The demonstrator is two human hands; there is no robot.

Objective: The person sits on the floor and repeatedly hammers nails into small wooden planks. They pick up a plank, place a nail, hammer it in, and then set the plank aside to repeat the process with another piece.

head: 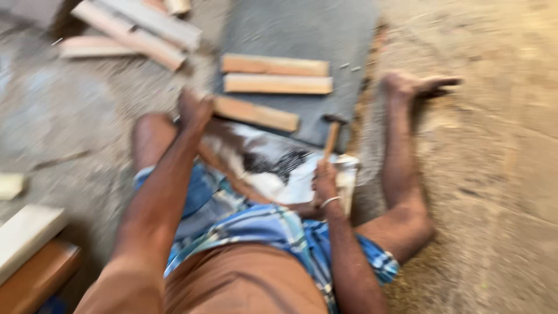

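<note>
The hammer [332,135] stands upright in the right hand [324,181], which is wrapped tight round the lower part of its wooden handle, the dark metal head up over the edge of a grey slab [302,29] on the ground. It looks head-heavy and rigid, a tool best gripped low on the handle as it is here, with the wood giving a dry, sure hold. The right forearm rises straight from the lap, a thin bangle at the wrist. The left hand [195,109] reaches forward on a long, straight arm and presses on the near end of a short wooden block [256,113] lying across the slab's near edge; blur hides whether the fingers curl round it or lie flat, so the grip cannot be told. The block seems light, stiff and easy to shift. Two more wooden blocks [276,74] lie side by side just beyond it on the slab. The person sits on a sandy floor, legs spread, one bare foot [418,86] out to the right. More planks [139,29] lie well apart at upper left.
</note>
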